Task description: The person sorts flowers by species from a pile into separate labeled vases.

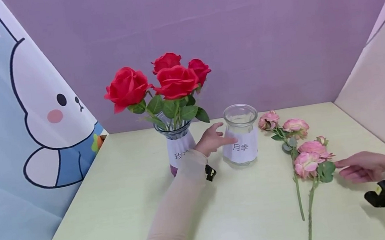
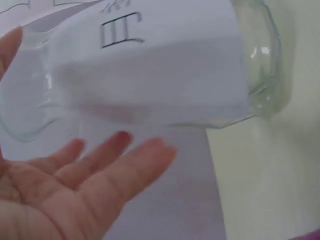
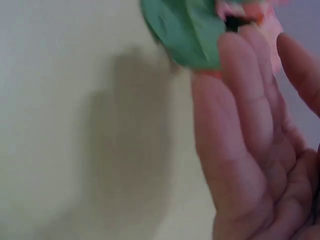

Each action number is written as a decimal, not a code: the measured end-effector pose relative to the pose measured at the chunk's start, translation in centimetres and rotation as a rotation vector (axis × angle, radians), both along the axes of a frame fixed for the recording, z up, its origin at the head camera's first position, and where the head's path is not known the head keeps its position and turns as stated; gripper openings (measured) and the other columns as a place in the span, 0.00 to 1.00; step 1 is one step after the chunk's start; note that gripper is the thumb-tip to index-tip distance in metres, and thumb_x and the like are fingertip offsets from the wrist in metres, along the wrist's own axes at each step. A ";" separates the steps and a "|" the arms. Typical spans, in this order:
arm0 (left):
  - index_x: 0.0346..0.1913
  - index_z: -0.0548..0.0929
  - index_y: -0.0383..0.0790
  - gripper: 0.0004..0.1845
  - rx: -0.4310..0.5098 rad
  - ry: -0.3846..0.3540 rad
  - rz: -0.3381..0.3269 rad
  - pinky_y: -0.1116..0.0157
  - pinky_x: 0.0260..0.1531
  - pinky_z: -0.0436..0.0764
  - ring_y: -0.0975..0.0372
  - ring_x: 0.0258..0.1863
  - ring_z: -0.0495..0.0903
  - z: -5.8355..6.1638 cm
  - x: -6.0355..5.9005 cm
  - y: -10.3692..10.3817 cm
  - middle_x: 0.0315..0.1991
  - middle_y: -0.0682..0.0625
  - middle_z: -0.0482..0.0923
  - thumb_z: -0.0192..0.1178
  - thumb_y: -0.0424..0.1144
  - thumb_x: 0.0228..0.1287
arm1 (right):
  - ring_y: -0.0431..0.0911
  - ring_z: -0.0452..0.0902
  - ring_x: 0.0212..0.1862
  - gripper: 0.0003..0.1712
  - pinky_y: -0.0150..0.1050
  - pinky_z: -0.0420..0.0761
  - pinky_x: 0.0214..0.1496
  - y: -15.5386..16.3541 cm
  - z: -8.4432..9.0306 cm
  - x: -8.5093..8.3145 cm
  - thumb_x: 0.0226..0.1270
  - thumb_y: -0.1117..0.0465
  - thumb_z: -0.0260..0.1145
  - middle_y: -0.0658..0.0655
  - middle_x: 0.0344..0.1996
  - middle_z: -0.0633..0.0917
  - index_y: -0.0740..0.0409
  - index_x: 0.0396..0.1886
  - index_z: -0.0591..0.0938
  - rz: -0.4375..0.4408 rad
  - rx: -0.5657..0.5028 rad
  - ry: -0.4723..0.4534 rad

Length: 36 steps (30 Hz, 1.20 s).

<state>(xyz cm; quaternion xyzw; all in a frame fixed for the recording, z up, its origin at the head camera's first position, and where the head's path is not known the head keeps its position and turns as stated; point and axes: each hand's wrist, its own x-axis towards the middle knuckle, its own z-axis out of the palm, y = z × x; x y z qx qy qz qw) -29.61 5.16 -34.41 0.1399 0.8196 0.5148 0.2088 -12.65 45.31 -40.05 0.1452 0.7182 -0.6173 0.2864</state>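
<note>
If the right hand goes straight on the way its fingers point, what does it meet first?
Most likely the green leaf of the nearer pink flower stem: the right hand points left at it, fingertips almost touching.

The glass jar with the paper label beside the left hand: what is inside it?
The glass jar shows nothing through its clear neck and open mouth. Its white paper label wraps the middle and covers the lower inside. The pink flowers lie on the table, outside it.

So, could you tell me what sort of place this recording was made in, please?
Probably a small staged tabletop set rather than a real room: a pale table boxed in by a plain purple backdrop and a cartoon-rabbit curtain, with red roses in a labelled vase beside an empty labelled jar.
</note>
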 end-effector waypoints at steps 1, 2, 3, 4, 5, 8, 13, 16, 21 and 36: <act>0.73 0.59 0.46 0.46 0.028 0.008 0.005 0.49 0.57 0.73 0.49 0.64 0.67 -0.2 -0.1 0.3 0.66 0.39 0.67 0.72 0.43 0.53 | 0.38 0.84 0.28 0.12 0.32 0.83 0.36 -0.5 -0.4 0.2 0.71 0.57 0.59 0.49 0.25 0.87 0.53 0.31 0.85 0.026 -0.019 -0.001; 0.73 0.59 0.46 0.47 0.049 0.022 0.012 0.50 0.59 0.71 0.50 0.65 0.67 -0.4 -0.3 0.5 0.67 0.40 0.66 0.73 0.43 0.52 | 0.38 0.84 0.29 0.11 0.32 0.83 0.37 -1.1 -0.7 0.3 0.71 0.57 0.59 0.49 0.25 0.87 0.54 0.31 0.85 0.050 -0.035 0.001; 0.73 0.59 0.47 0.47 0.062 0.036 0.023 0.52 0.60 0.70 0.51 0.66 0.66 -0.5 -0.4 0.8 0.67 0.41 0.66 0.73 0.43 0.51 | 0.37 0.84 0.29 0.11 0.32 0.83 0.37 -1.7 -1.1 0.4 0.71 0.58 0.59 0.49 0.25 0.87 0.54 0.31 0.85 0.080 -0.053 0.003; 0.73 0.59 0.48 0.47 0.076 0.051 0.030 0.53 0.61 0.70 0.51 0.66 0.65 -0.7 -0.6 1.1 0.67 0.42 0.66 0.73 0.42 0.51 | 0.37 0.84 0.29 0.11 0.32 0.83 0.37 -2.3 -1.4 0.5 0.71 0.59 0.58 0.49 0.25 0.87 0.54 0.31 0.85 0.104 -0.068 0.010; 0.73 0.59 0.48 0.47 0.087 0.060 0.042 0.53 0.61 0.70 0.51 0.66 0.65 -0.8 -0.6 1.4 0.68 0.43 0.65 0.74 0.42 0.51 | 0.37 0.84 0.29 0.12 0.32 0.83 0.37 -2.9 -1.6 0.5 0.71 0.60 0.57 0.48 0.25 0.87 0.55 0.31 0.85 0.131 -0.081 0.013; 0.72 0.61 0.48 0.48 0.100 0.084 0.082 0.53 0.62 0.69 0.52 0.67 0.64 -1.2 -0.7 2.2 0.68 0.45 0.65 0.75 0.42 0.48 | 0.36 0.83 0.27 0.14 0.30 0.83 0.34 -4.8 -2.0 0.6 0.72 0.60 0.55 0.48 0.23 0.86 0.56 0.29 0.85 0.182 -0.089 0.014; 0.72 0.60 0.49 0.50 0.109 0.114 0.133 0.53 0.63 0.67 0.52 0.66 0.66 -1.9 -0.5 3.4 0.67 0.47 0.67 0.77 0.41 0.45 | 0.35 0.81 0.23 0.16 0.30 0.83 0.30 -7.2 -2.1 0.6 0.72 0.56 0.55 0.48 0.21 0.86 0.59 0.30 0.84 0.196 -0.066 -0.012; 0.72 0.60 0.50 0.51 0.095 0.118 0.163 0.52 0.63 0.66 0.52 0.66 0.66 -2.4 -0.5 3.9 0.67 0.48 0.67 0.78 0.41 0.44 | 0.35 0.81 0.22 0.16 0.30 0.82 0.29 -8.3 -2.3 0.5 0.72 0.54 0.57 0.48 0.19 0.85 0.57 0.28 0.82 0.134 -0.059 -0.038; 0.70 0.64 0.50 0.48 0.041 0.111 0.216 0.51 0.62 0.67 0.53 0.64 0.67 -3.0 -0.5 4.1 0.65 0.49 0.70 0.78 0.41 0.44 | 0.34 0.80 0.21 0.18 0.28 0.82 0.28 -9.2 -2.9 0.5 0.71 0.59 0.57 0.47 0.17 0.84 0.55 0.21 0.83 0.031 -0.063 -0.051; 0.69 0.66 0.53 0.49 -0.043 0.134 0.207 0.52 0.59 0.70 0.53 0.61 0.71 -2.8 -0.2 4.1 0.62 0.50 0.74 0.79 0.47 0.40 | 0.36 0.81 0.25 0.13 0.30 0.83 0.35 -8.4 -1.6 1.1 0.71 0.69 0.54 0.50 0.20 0.83 0.58 0.27 0.79 -0.133 -0.078 0.093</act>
